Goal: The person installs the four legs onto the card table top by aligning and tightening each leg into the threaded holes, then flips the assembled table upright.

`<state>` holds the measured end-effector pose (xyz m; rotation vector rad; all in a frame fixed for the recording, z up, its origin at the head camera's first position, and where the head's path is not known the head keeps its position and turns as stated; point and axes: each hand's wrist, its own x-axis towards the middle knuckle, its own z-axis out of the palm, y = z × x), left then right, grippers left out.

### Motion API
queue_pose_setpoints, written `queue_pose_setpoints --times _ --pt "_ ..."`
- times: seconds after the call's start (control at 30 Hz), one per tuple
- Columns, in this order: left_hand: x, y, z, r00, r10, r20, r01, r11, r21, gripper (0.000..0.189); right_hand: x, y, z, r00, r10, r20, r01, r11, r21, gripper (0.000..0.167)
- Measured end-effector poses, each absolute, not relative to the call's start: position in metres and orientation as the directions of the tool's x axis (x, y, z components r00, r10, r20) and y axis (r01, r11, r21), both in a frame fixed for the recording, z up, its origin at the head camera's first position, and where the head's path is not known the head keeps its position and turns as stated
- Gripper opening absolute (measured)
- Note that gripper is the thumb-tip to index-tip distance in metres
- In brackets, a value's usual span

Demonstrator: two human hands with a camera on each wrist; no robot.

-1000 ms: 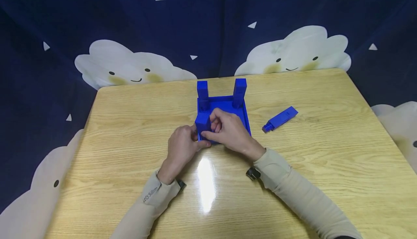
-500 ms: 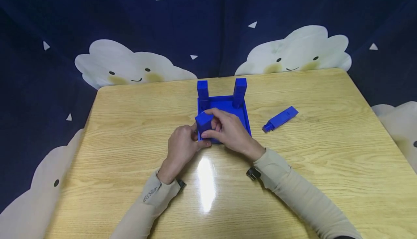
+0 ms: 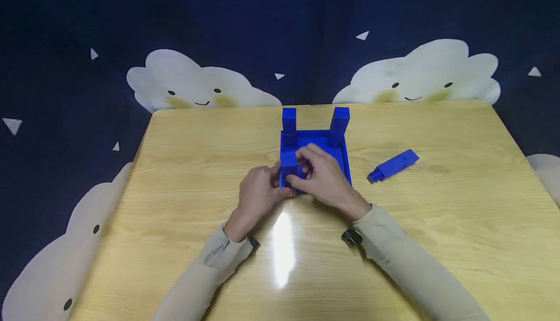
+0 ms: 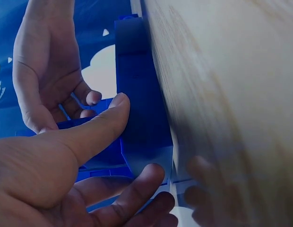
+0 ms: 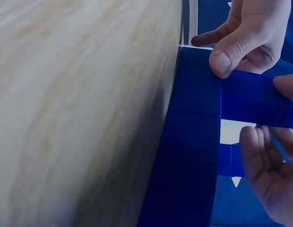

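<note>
A blue square base with a raised rim (image 3: 348, 171) lies on the table, its floor facing up. My left hand (image 3: 257, 190) grips its near left corner, thumb on the front wall (image 4: 139, 90) and fingers at the left side. At that corner stands a blue square post (image 3: 288, 163), which my right hand (image 3: 325, 179) pinches between thumb and fingers. The right wrist view shows the post (image 5: 250, 97) meeting the base; its lower end is hidden. Two similar posts, far left (image 3: 289, 124) and far right (image 3: 339, 124), stand upright at the back corners.
A loose blue post (image 3: 393, 165) with a narrower stepped end lies on the table to the right of the base. The wooden table (image 3: 197, 165) ends at a dark blue curtain (image 3: 306, 29) with cloud prints.
The post in my right hand turned one way, then back to face squarely. Both hands keep their places on the base and post. The head view has shifted, so everything sits further right.
</note>
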<state>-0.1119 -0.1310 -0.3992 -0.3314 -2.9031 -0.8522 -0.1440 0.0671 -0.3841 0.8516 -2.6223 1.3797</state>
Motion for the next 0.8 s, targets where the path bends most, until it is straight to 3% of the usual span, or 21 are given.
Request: queue_pose_setpoints --times 0.2,0.47,0.8 --pt "-0.1132 -0.1293 -0.397 -0.97 0.187 0.154 0.24 0.826 0.511 0.087 -0.1453 0.0679 -0.3816 -0.865 -0.414 0.284 -0.471 0.473 -0.745 0.036" --pt "-0.1111 -0.1275 -0.3977 -0.976 0.168 0.135 0.214 0.836 0.506 0.09 -0.143 0.0663 -0.3844 -0.854 -0.429 0.295 -0.492 0.478 -0.728 0.062" --pt "-0.1122 -0.1284 -0.394 -0.985 0.131 0.109 0.169 0.834 0.526 0.09 -0.1461 0.0717 -0.38 -0.822 -0.499 0.273 -0.507 0.425 -0.75 0.051"
